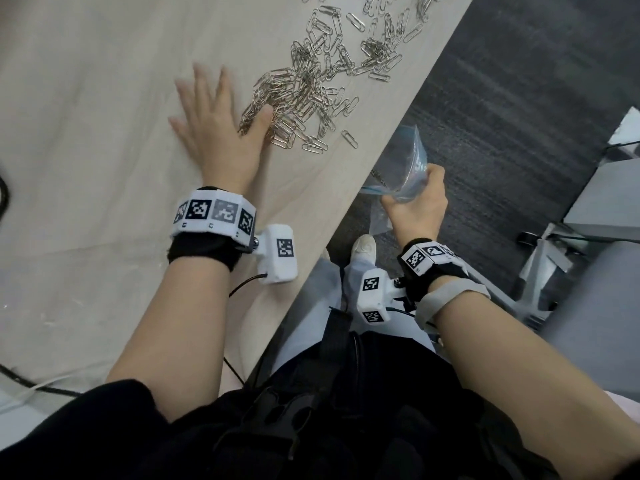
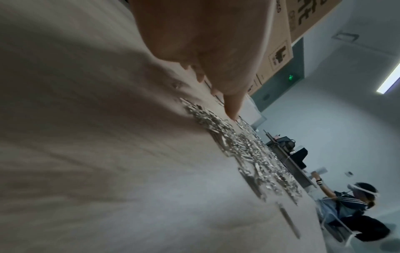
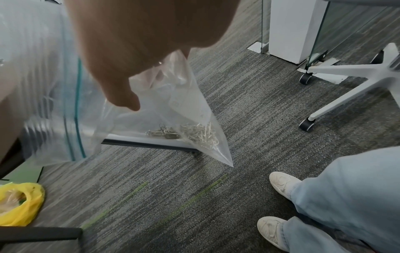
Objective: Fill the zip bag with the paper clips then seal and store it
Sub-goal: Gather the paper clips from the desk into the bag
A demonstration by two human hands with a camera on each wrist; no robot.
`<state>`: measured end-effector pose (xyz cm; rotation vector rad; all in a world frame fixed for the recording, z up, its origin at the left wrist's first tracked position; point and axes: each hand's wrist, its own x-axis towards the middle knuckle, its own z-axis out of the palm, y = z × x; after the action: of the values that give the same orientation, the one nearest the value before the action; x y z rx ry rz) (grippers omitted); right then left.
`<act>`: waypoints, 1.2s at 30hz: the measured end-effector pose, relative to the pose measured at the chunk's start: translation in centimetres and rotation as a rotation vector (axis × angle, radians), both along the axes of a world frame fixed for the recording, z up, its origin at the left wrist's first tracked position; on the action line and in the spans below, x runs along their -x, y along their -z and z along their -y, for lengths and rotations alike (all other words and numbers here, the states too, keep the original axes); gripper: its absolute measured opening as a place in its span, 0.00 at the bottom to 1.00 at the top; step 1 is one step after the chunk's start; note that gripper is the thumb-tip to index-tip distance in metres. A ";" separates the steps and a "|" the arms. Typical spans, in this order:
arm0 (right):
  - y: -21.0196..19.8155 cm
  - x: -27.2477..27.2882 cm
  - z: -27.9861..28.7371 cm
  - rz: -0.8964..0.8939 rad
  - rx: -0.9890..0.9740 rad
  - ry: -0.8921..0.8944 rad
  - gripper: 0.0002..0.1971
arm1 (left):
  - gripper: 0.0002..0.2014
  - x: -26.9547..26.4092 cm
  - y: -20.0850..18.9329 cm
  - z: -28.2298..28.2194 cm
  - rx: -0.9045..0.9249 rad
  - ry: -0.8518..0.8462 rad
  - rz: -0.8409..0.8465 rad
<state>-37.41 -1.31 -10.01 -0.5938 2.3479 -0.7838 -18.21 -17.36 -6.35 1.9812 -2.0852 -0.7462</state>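
Zip bag [image 3: 173,109] hangs off the table edge [image 1: 346,188], bunched in the right hand [image 1: 417,206] w/ fingers curled round its upper part; a few clips sit in the low corner below the grip, mouth toward the table. Paper clips [image 1: 311,88] lie scattered just past the left hand [image 1: 214,133], which is spread flat, thumb touching the pile's near side. Risk: a sweep toward the edge may miss the bag's half-collapsed mouth, so clips drop on the carpet [image 3: 194,196].
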 end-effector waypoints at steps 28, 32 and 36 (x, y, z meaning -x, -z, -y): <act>-0.6 1.1 -2.7 -0.013 0.041 -0.111 0.29 | 0.34 4.5 -1.4 -4.2 -0.135 0.037 -0.311; -0.7 1.2 -2.8 -0.014 0.036 -0.118 0.29 | 0.29 6.7 -1.2 -5.3 -0.078 0.077 -0.355; -0.7 1.4 -2.9 -0.013 0.034 -0.112 0.29 | 0.28 7.4 -1.4 -5.6 -0.058 0.074 -0.416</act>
<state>-38.79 1.56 -9.34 -0.7404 2.2948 -0.7720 -25.58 -11.71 -5.00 1.6065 -1.9099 -1.1323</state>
